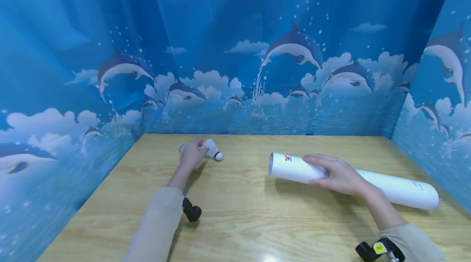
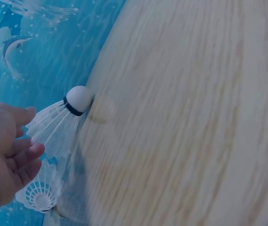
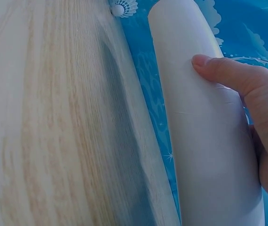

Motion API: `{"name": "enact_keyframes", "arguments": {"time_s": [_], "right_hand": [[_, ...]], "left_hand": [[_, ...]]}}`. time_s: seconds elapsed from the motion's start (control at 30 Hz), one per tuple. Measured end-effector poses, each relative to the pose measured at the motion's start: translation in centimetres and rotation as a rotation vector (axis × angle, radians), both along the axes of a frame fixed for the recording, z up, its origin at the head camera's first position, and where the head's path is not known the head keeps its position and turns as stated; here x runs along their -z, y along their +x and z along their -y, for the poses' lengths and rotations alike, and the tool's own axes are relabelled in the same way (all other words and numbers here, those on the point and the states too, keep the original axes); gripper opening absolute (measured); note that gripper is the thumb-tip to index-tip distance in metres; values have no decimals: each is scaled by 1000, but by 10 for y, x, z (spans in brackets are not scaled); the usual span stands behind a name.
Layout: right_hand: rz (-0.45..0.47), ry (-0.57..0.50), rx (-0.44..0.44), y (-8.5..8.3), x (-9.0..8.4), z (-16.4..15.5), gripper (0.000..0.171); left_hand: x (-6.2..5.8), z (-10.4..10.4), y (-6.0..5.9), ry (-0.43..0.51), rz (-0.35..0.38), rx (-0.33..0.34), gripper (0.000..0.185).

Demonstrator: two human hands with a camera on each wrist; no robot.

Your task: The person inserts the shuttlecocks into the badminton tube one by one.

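My left hand (image 1: 195,152) is at the far left of the wooden table (image 1: 243,213). Its thumb and fingertips (image 2: 28,153) pinch the rim of a white shuttlecock (image 2: 59,122), whose cork points right. A second shuttlecock (image 2: 39,194) lies just behind the hand, against the backdrop. My right hand (image 1: 329,172) grips a long white tube (image 1: 390,186) that lies on the table, with its open end (image 1: 271,164) turned left. In the right wrist view the thumb (image 3: 218,70) presses on the tube (image 3: 204,150), and a shuttlecock (image 3: 123,7) shows far off.
A blue backdrop printed with dolphins (image 1: 235,70) walls the table at the back and on both sides. Black wrist cameras (image 1: 192,211) (image 1: 375,249) sit on both of my forearms. Bare wood lies between my hands and along the near edge.
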State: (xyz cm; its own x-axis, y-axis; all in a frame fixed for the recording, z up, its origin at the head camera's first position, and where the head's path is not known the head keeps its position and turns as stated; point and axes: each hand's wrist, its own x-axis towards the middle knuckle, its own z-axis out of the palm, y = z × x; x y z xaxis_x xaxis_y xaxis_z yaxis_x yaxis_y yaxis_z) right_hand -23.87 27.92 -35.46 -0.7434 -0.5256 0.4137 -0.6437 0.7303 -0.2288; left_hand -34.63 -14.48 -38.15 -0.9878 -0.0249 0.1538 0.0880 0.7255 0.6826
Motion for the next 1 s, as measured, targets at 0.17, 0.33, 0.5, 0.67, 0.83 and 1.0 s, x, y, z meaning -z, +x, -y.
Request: {"name": "enact_keyframes", "arguments": {"time_s": [0.17,0.33,0.5,0.67,0.83,1.0], "right_hand": [[9,-7,-2,0,2,0,64],[29,-12,-5,0,2,-1,65],[24,-17,-11,1,1,-1,64],[28,-17,-7,1,1,-1,64],[39,-13,-2,1,1,0,65],[26,-7,3,1,1,-1,65]], "left_hand": [[5,-4,1,1,-30,-14,43],[9,-3,4,-57,-70,12,35],[7,-2,7,-89,-54,28,28],[5,-5,13,-43,-97,53,19],[2,-9,21,-15,-160,69,15],[-5,-16,32,38,-190,108,15]]}}
